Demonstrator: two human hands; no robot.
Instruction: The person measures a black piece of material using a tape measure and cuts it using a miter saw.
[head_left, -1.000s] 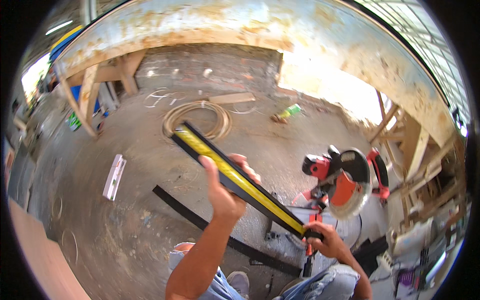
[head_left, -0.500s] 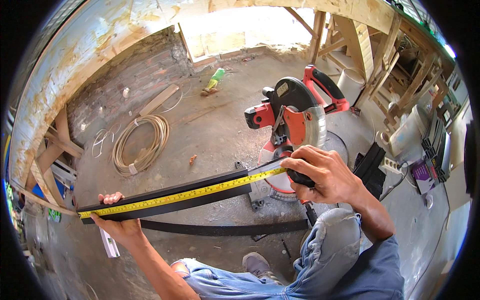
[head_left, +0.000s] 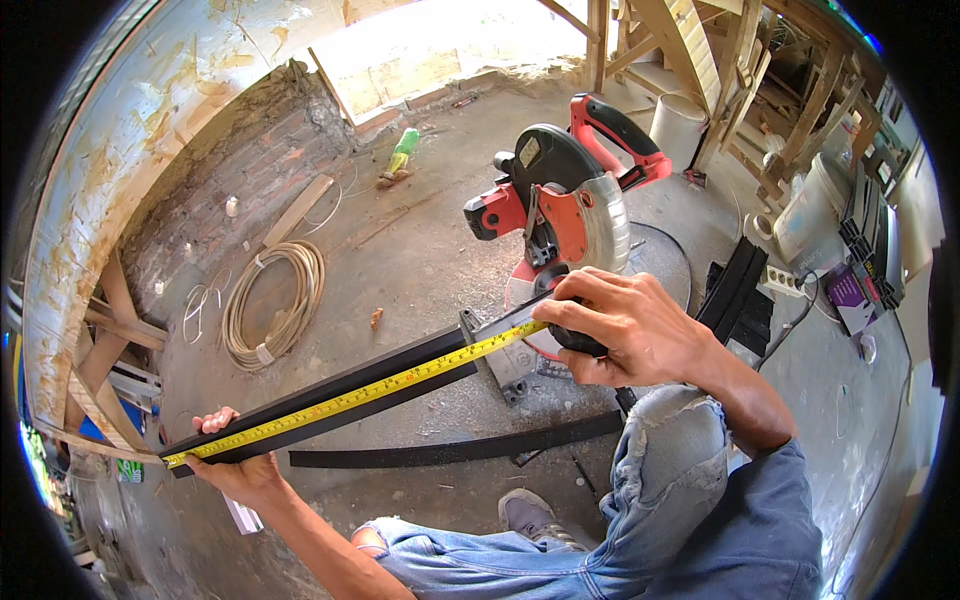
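Observation:
A long black bar (head_left: 400, 375) runs from lower left up to the mitre saw (head_left: 565, 205). A yellow tape measure blade (head_left: 360, 395) lies stretched along its top. My left hand (head_left: 235, 465) grips the bar's left end and pins the tape's tip there. My right hand (head_left: 625, 330) is closed on the black tape measure case at the bar's right end, just in front of the saw's blade guard. My knee in torn blue jeans (head_left: 680, 450) sits below the right hand.
A second black strip (head_left: 455, 452) lies on the concrete floor below the bar. A coil of pale hose (head_left: 275, 305) lies to the left, a green bottle (head_left: 403, 150) farther back. White buckets (head_left: 800, 215), black profiles (head_left: 740, 295) and wooden frames (head_left: 690, 50) crowd the right.
The view has swung right and drawn closer to the saw. Both hands keep their hold, with the bar and tape now tilted up toward the saw.

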